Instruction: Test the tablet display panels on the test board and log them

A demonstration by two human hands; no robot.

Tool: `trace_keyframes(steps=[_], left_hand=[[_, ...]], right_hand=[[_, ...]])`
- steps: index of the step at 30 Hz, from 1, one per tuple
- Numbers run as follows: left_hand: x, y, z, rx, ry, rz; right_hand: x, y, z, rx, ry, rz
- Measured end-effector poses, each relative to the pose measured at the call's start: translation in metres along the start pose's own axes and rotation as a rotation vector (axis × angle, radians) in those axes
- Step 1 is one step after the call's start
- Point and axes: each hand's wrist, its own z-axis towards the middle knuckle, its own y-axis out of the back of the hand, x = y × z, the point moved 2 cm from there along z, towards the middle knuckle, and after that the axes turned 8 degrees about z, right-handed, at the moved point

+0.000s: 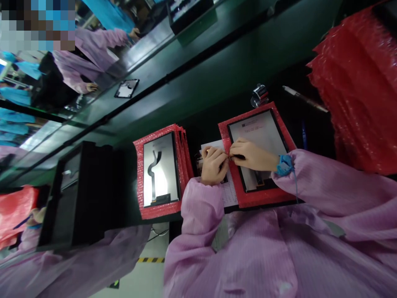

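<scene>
My left hand [214, 165] and my right hand [254, 155] meet fingertip to fingertip at the left edge of a display panel [273, 128]. Both are closed in a pinch; anything between the fingers is too small or hidden to name. This panel lies on a red bubble-wrap sheet [263, 200], and my right hand covers part of it. Under my left hand is a printed paper sheet [229, 194]. To the left, another display panel [164, 165] with a dark ribbon cable [151, 174] rests on a stack of red bubble-wrap sheets [184, 165].
A clear tape roll [259, 96], a white pen [304, 98] and a blue pen [304, 134] lie beyond the panel. Red bubble wrap [359, 91] is piled at right. Black trays [89, 194] stand at left. Co-workers sit across and at left.
</scene>
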Motion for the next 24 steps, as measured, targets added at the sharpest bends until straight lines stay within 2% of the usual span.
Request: trace_keyframes(steps=[7, 11, 13, 15, 18, 19, 20, 21, 22, 24], left_hand=[[-0.001, -0.001, -0.002, 0.007, 0.002, 0.026], [-0.001, 0.000, -0.002, -0.069, 0.062, 0.005], [0.003, 0.003, -0.002, -0.176, 0.200, -0.037], [0.007, 0.007, -0.003, -0.383, 0.392, -0.064], [0.004, 0.017, -0.010, -0.732, 0.595, -0.028], [-0.003, 0.019, -0.013, -0.787, 0.610, -0.004], [-0.012, 0.020, -0.016, -0.783, 0.598, 0.012], [-0.023, 0.020, -0.019, -0.717, 0.568, 0.016], [-0.037, 0.018, -0.023, -0.600, 0.531, 0.008], [-0.066, 0.008, -0.033, -0.280, 0.449, -0.056]], right_hand=[[-0.003, -0.001, 0.000, 0.035, -0.023, 0.042], [0.001, 0.011, 0.001, 0.071, -0.061, 0.110], [0.003, 0.023, 0.001, 0.076, -0.108, 0.194], [0.000, 0.039, -0.001, 0.005, -0.190, 0.294], [-0.013, 0.065, -0.006, -0.288, -0.339, 0.270], [-0.019, 0.072, -0.008, -0.404, -0.382, 0.170], [-0.025, 0.079, -0.011, -0.502, -0.418, 0.036], [-0.031, 0.084, -0.013, -0.574, -0.449, -0.109], [-0.037, 0.088, -0.014, -0.615, -0.474, -0.242], [-0.047, 0.091, -0.015, -0.612, -0.519, -0.423]])
